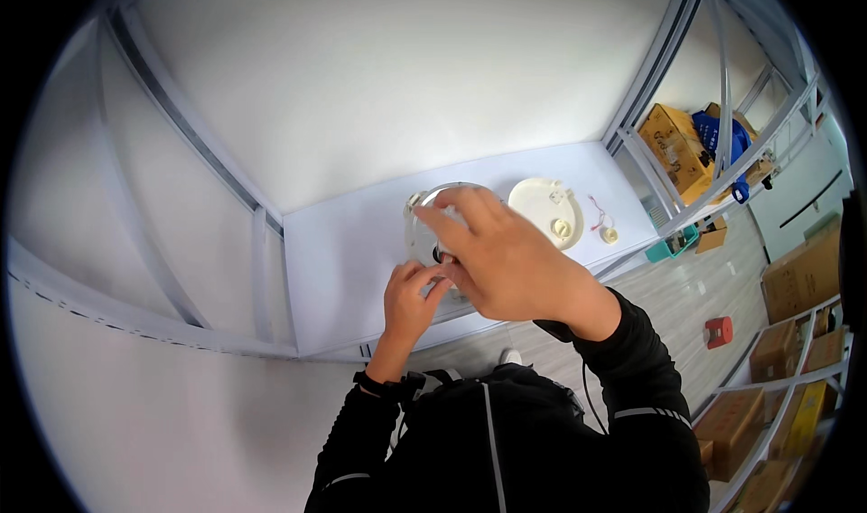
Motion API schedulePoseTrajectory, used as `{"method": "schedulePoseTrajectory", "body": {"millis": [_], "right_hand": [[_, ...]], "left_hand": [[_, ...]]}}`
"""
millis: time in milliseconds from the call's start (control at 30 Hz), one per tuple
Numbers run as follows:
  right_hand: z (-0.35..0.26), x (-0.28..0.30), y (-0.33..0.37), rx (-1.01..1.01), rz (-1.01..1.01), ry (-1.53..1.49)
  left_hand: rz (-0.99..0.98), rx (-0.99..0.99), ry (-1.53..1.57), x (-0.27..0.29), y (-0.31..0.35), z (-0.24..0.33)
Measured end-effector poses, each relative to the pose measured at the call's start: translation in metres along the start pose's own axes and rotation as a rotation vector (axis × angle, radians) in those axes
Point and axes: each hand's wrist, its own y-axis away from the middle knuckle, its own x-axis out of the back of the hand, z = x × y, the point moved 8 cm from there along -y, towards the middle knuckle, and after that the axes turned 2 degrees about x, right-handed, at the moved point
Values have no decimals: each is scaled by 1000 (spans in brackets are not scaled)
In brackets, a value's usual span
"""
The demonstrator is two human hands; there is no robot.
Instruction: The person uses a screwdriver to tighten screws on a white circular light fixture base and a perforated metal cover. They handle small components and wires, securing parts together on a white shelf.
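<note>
A round white disc-shaped part with a metal rim lies on the white table in front of me, mostly hidden by my hands. My right hand is raised over it, fingers curled near its middle. My left hand reaches from below, its fingertips pinching a small dark piece at the disc's centre together with the right fingers. What exactly is between the fingers is hidden.
A second round cream disc lies to the right on the table, with a small cream cap and red wire beside it. Metal shelving with cardboard boxes stands at right; a red object sits on the floor.
</note>
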Motion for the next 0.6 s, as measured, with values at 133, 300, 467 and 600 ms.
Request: {"method": "schedulePoseTrajectory", "body": {"millis": [133,300,467,600], "right_hand": [[-5,-15,1,18,-100,48],[19,-16,-1,-429,-380,382],[3,4,4,-36,9,131],[6,-4,10,-20,-132,-13]], "left_hand": [[43,-21,-19,4,1,3],[39,14,57,-2,6,10],[73,-14,33,-9,12,15],[41,-4,17,-9,10,19]]}}
